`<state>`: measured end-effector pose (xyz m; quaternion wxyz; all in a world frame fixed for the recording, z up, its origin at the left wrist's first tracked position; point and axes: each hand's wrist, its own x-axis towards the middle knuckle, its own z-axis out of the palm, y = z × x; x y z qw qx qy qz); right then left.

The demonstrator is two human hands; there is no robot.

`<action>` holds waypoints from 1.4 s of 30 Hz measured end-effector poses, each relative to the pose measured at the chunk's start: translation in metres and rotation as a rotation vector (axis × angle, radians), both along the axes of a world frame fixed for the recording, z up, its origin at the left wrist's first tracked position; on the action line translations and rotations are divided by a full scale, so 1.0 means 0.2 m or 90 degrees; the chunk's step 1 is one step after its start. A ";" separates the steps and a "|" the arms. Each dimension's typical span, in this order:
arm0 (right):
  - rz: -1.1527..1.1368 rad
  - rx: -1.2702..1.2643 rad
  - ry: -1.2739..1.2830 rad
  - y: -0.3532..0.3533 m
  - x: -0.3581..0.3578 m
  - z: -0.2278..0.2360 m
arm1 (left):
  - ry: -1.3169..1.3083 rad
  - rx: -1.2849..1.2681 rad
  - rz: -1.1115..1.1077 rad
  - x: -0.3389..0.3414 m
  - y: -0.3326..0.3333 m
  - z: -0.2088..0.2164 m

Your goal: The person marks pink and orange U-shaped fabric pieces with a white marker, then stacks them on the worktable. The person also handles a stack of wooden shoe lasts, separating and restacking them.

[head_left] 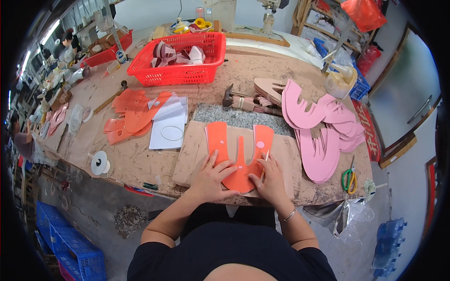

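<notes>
An orange U-shaped cut piece [240, 180] with a narrow middle tongue lies on a brown board [190, 164] in front of me. Pink edges show under its upper left arm. My left hand [211, 178] rests on its left side, fingers spread. At the right side, my right hand [270, 180] grips a thin pen-like stick [266, 161] between thumb and fingers, with the thumb at the piece's edge. Pink cut pieces [321, 154] of similar shape are piled to the right. More orange pieces [140, 110] lie left, beside white paper [166, 129].
Behind the board are a stone slab [220, 117], a hammer [228, 96] and bundled brown pieces [243, 103]. A red basket [176, 70] holds maroon and white pieces. Green-and-yellow scissors [349, 180] lie near the right edge; a white spool [100, 164] is at the left edge.
</notes>
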<state>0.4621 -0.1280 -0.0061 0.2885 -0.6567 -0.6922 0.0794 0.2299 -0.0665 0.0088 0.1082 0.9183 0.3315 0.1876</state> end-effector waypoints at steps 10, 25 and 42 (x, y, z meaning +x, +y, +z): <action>0.001 -0.001 0.024 0.00 0.01 0.02 | -0.011 -0.019 0.002 0.01 -0.02 0.00; 0.107 -0.046 0.441 0.44 -0.10 0.24 | -0.014 -0.010 -0.003 0.01 -0.01 -0.02; 0.137 -0.008 0.200 0.58 -0.28 0.17 | -0.045 0.036 0.009 0.02 -0.01 -0.04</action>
